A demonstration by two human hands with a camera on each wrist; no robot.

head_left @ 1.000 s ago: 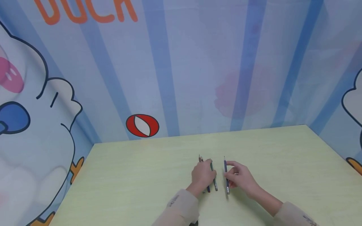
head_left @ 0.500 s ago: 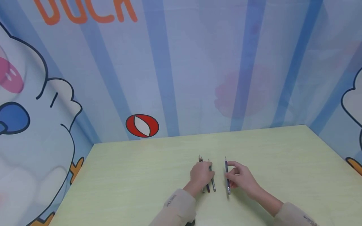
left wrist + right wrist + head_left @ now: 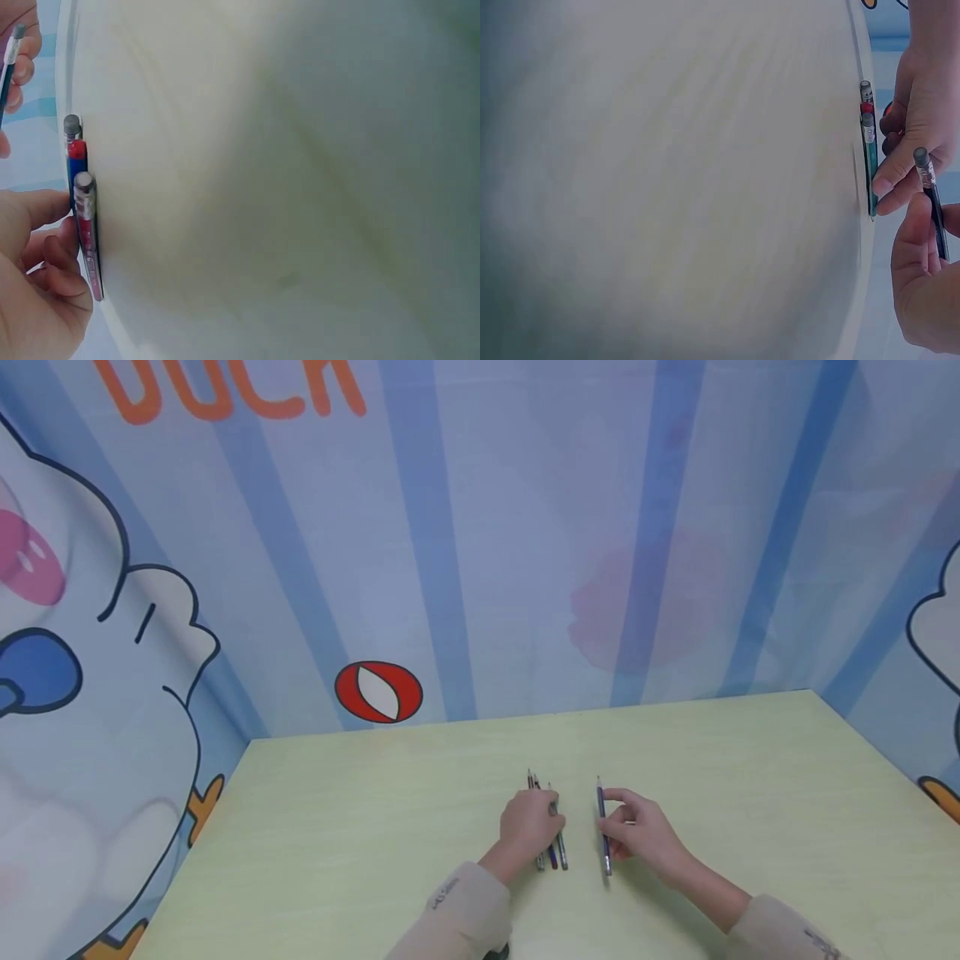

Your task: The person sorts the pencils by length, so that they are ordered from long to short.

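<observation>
Several pencils lie side by side on the table under my left hand (image 3: 528, 822), tips pointing away from me. My left thumb and index finger grip the green pencil (image 3: 562, 852) on the group's right side. In the left wrist view, a pencil with red on its barrel (image 3: 88, 247) lies nearest, beside a blue one with a red end (image 3: 77, 161). To their right, my right hand (image 3: 641, 835) pinches a dark blue pencil (image 3: 604, 835) between thumb and fingers, tip forward and eraser toward me. In the right wrist view, its grey eraser (image 3: 922, 156) stands out above the thumb.
The pale yellow-green table (image 3: 360, 843) reaches back to a blue striped cloth backdrop (image 3: 517, 568) with cartoon prints. A printed cloth (image 3: 112, 693) also rises along the left side. Beige sleeves (image 3: 468, 914) cover both forearms.
My left hand has moved slightly left, bringing the green pencil closer to the other pencils. My right hand has shifted a little right with the dark blue pencil, then stayed nearly still.
</observation>
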